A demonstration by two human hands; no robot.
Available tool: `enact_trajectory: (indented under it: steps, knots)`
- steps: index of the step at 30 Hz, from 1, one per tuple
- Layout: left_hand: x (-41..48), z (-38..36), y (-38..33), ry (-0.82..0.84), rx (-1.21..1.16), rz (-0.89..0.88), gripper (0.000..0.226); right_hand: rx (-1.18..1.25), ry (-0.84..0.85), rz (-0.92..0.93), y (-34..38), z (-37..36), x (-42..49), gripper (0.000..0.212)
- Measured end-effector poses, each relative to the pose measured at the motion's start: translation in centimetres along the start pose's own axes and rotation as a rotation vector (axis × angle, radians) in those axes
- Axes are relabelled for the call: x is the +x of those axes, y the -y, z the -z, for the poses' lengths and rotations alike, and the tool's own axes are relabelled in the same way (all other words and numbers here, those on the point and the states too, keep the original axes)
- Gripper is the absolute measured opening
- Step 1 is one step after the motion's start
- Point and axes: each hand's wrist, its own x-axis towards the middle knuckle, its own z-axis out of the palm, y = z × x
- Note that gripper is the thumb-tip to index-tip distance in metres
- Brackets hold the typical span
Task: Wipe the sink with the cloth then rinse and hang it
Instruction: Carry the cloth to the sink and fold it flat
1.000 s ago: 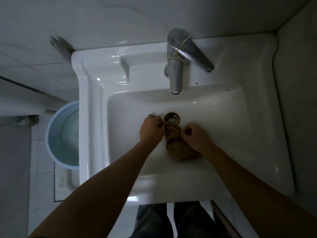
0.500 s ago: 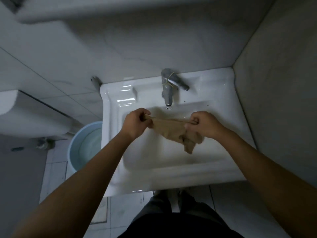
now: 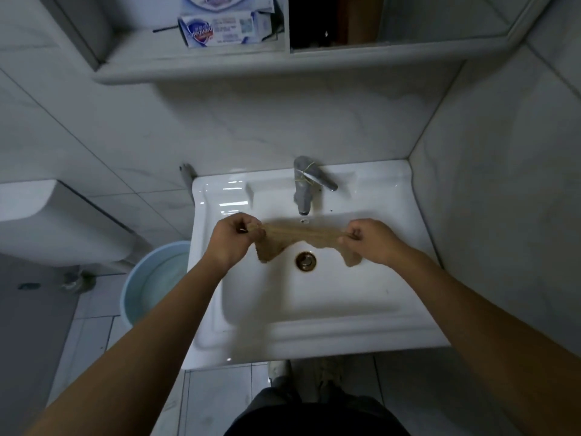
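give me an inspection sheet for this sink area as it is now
surface: white sink, drain in view
job's things: cloth stretched above the basin, in front of the faucet
clutter: nothing seen
hands: left hand and right hand each pinch one end of the cloth
cables: nothing seen
surroundings: soap boxes on the shelf above; blue bucket on the floor, left of the sink
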Motion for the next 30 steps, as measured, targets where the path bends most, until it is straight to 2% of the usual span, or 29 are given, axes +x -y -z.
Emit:
enact_trajectory:
  steps: [3, 7, 8, 10, 12, 18, 24, 30]
  knots:
    - [-1.3, -0.9, 3.8, 0.029, -0.062, 0.141, 0.005, -0.005, 0.08, -0.037, -3.0, -2.9, -0.6, 0.024]
    - [-3.2, -1.7, 8.6, 0.025, 0.015, 0.267, 0.012, -0.045, 0.212, -0.05, -6.2, -6.5, -2.2, 0.009]
    - [-3.5, -1.7, 9.3, 0.022, 0.023, 0.287, 0.013, -0.072, 0.234, -0.049, -6.6, -7.1, -2.5, 0.009]
    - [-3.7, -1.5, 10.3, 0.009, 0.036, 0.317, 0.013, -0.048, 0.238, -0.064, -7.2, -7.8, -3.0, 0.025]
    - [-3.6, -1.0, 10.5, -0.005, 0.041, 0.33, 0.013, 0.014, 0.192, -0.081, -7.4, -7.8, -3.1, 0.032]
    - [-0.7, 0.9, 6.5, -0.043, -0.031, 0.268, 0.012, 0.071, -0.018, -0.053, -5.4, -3.4, -1.3, 0.008]
    - [1.9, 2.6, 0.1, -0.059, -0.09, 0.105, 0.01, 0.17, -0.299, 0.02, -0.8, 4.1, 0.5, 0.002]
    - [2.2, 4.0, -2.7, -0.029, -0.145, 0.023, 0.005, 0.322, -0.362, 0.065, 1.2, 7.6, 0.4, 0.007]
